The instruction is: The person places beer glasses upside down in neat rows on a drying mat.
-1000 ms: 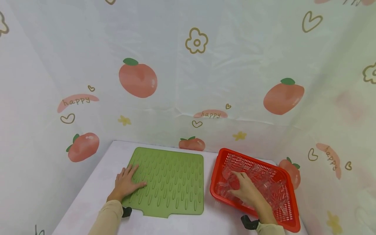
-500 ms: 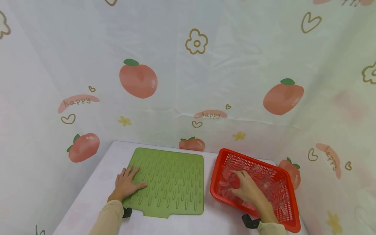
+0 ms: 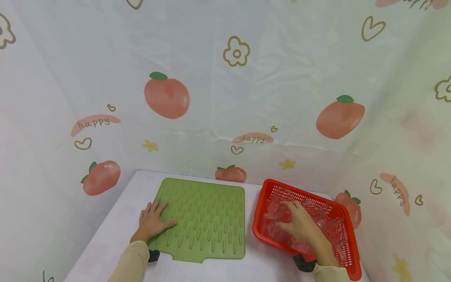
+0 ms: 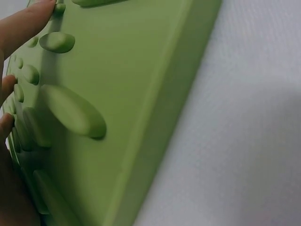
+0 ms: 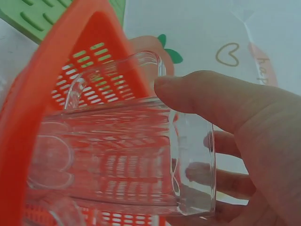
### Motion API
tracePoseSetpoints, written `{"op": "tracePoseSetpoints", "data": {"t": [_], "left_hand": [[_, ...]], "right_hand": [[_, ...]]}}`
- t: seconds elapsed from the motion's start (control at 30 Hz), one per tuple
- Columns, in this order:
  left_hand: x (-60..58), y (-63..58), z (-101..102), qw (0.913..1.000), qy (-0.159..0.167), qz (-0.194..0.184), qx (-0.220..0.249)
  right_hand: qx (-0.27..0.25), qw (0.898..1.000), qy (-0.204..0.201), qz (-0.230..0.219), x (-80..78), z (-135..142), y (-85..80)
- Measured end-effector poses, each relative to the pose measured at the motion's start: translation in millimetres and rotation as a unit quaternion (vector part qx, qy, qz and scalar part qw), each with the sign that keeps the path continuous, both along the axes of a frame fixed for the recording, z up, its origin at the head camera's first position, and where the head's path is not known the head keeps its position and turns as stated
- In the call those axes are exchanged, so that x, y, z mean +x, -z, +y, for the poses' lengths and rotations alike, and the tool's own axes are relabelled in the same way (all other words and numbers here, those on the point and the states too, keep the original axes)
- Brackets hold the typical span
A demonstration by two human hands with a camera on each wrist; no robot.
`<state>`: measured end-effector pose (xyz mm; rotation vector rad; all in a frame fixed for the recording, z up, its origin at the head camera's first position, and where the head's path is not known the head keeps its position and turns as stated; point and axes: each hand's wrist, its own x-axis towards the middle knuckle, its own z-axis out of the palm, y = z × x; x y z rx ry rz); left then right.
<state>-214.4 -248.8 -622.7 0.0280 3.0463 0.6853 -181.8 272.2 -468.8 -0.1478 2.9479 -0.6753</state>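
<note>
In the head view, my left hand (image 3: 151, 222) rests on the left side of a green ridged mat (image 3: 201, 219), fingers spread. The left wrist view catches its fingertips touching the mat's raised ridges (image 4: 75, 113). Over on the right, my right hand (image 3: 303, 225) is inside a red plastic basket (image 3: 258, 213). It grips a clear glass mug (image 5: 127, 162) near one end, thumb on the near side and fingers on the far side. The mug lies tilted on its side in the right wrist view, its handle (image 5: 157, 59) pointing up.
Several more clear glass pieces (image 3: 332, 229) fill the basket around my right hand. Mat and basket stand side by side on a white table (image 3: 225, 270). A printed white curtain (image 3: 211, 78) rises behind and at both sides.
My right hand has shifted slightly right, and the mug in its grip has moved a little with it. The left hand stays in place on the mat.
</note>
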Motion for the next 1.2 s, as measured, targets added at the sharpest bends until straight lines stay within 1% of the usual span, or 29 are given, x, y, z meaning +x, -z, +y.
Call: {"op": "tracePoseSetpoints", "data": {"t": [0.1, 0.33, 0.5, 0.77, 1.0, 1.2], "left_hand": [[0.4, -0.3, 0.6, 1.0, 0.0, 0.0, 0.0], [1.5, -4.0, 2.2, 1.0, -0.001, -0.006, 0.002], [2.6, -5.5, 3.5, 0.9998, -0.003, -0.016, 0.007], [2.5, -5.6, 3.6, 0.9998, -0.005, -0.02, 0.004], [2.8, -7.4, 3.9, 0.9999, -0.006, -0.012, 0.005], [1.7, -4.8, 3.9, 0.9998, -0.01, -0.008, 0.018]], "right_hand": [[0.002, 1.0, 0.003, 0.0, 0.7, 0.0, -6.6], [0.003, 1.0, -0.006, 0.023, 2.5, 0.9, -21.5], [0.0, 1.0, -0.003, 0.027, 4.6, -0.7, -30.3], [-0.002, 0.996, -0.016, 0.086, 8.1, -4.4, -47.8], [-0.031, 0.992, -0.015, 0.124, 11.6, -5.9, -54.7], [-0.052, 0.99, -0.005, 0.131, 13.7, -10.2, -58.0]]}}
